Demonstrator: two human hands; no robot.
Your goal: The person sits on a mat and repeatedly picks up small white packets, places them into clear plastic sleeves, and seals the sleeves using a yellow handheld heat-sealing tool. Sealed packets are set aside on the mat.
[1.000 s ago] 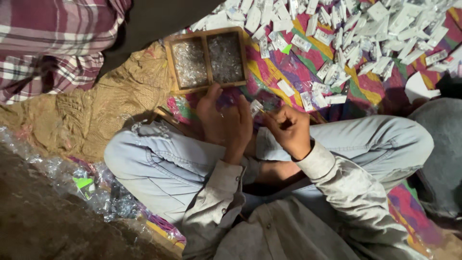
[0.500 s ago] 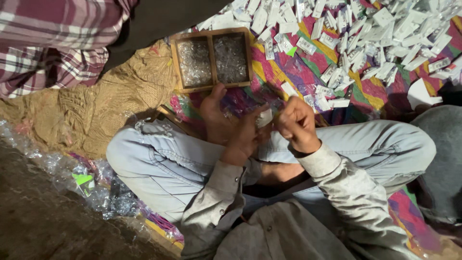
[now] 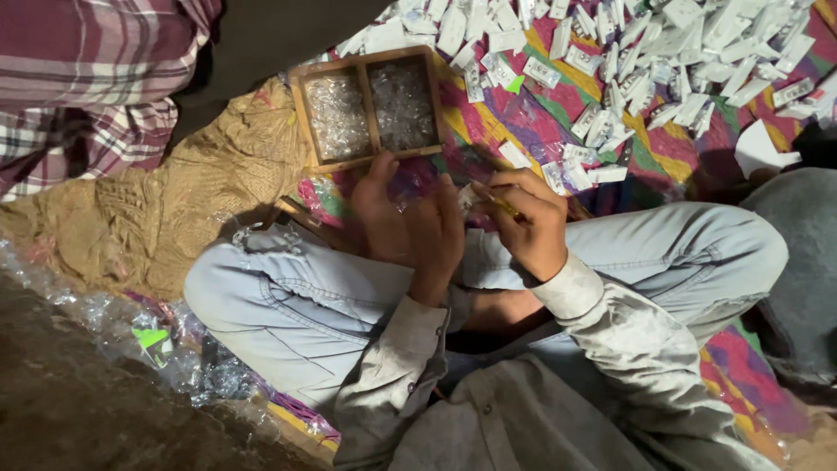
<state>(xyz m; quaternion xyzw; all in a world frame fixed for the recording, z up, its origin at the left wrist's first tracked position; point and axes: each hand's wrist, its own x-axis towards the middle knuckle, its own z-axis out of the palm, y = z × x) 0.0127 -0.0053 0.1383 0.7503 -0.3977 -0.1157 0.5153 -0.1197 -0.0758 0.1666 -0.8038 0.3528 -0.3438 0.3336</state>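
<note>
While seated cross-legged on the floor, the person works over their lap, seen from above.
Floor cloth: striped woven fabric (image 3: pixel 540 122) in pink, yellow, green and purple, flat under everything at top right.
Sacking: coarse tan burlap (image 3: pixel 174 209), crumpled, left of the knees.
Neighbour: plaid maroon and white sleeve (image 3: pixel 87 78) at top left, a separate person.
Trousers: pale blue denim (image 3: pixel 288 296), knees spread to either side.
Packet heap: many small white oblong packets (image 3: pixel 671 61) with dark printed labels, scattered loosely across the cloth at top right; one green scrap among them.
Plastic litter: clear crinkled wrappers (image 3: pixel 113 323) along the lower left edge, with a green bit.
Tray: shallow square wooden box (image 3: pixel 370 109), two compartments side by side, both filled with small clear glossy pieces; it lies just beyond the hands.
Left hand (image 3: pixel 405 222): fingers extended and close together, tips reaching the near rim of the tray; whether it grips anything cannot be told.
Right hand (image 3: pixel 523 222): fingers curled together, pinched on a thin yellow stick.
Yellow stick (image 3: pixel 504 207): slender, long axis slanting from upper left to lower right, held above the lap between the hands, its upper-left end towards a small white packet (image 3: pixel 471 196) at the fingertips.
</note>
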